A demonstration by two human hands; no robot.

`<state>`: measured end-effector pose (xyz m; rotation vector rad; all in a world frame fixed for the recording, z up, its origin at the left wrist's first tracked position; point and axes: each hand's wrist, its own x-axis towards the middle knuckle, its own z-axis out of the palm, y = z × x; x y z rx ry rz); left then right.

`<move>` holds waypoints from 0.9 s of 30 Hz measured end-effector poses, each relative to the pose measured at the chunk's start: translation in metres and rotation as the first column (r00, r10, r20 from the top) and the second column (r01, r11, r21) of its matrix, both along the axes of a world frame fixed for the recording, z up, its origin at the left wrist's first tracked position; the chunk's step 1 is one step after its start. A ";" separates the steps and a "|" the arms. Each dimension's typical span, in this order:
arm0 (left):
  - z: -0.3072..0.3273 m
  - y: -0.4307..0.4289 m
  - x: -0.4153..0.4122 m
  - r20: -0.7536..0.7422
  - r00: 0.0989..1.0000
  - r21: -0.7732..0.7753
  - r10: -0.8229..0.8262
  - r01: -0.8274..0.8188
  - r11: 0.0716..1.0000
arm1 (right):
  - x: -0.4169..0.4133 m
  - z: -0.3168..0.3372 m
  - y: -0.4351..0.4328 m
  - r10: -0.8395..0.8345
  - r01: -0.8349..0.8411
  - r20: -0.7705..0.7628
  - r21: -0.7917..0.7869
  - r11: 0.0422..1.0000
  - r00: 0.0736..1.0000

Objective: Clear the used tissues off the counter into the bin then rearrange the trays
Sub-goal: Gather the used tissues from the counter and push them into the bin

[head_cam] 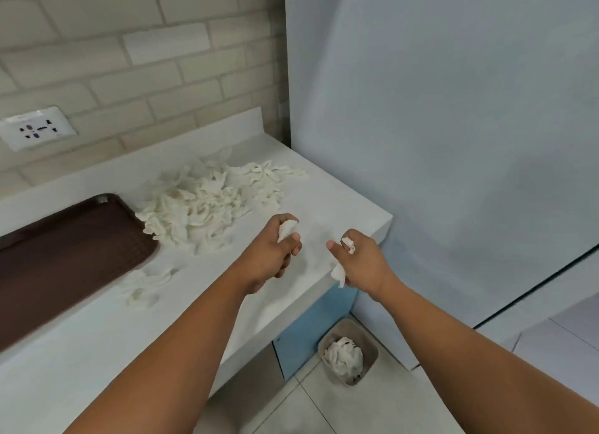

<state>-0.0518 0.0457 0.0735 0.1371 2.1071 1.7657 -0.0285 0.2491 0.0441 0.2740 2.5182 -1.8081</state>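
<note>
Left grip (275, 250) clamped on a crumpled tissue (287, 230); right grip (359, 258) clamped on a second tissue (338, 273), both above the tabletop (97, 336). Loose tissue pile (207, 200) lies just beside the brown tray (64, 248). Bin (374, 349) on the floor holds tissues

Wall socket (38, 131) on the brick wall (136, 60)
</note>
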 end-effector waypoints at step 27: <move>-0.228 0.178 0.043 0.280 0.945 -0.394 -0.170 0.275 0.877 | 0.080 -0.179 0.139 -0.266 0.176 0.344 0.271 0.946 0.900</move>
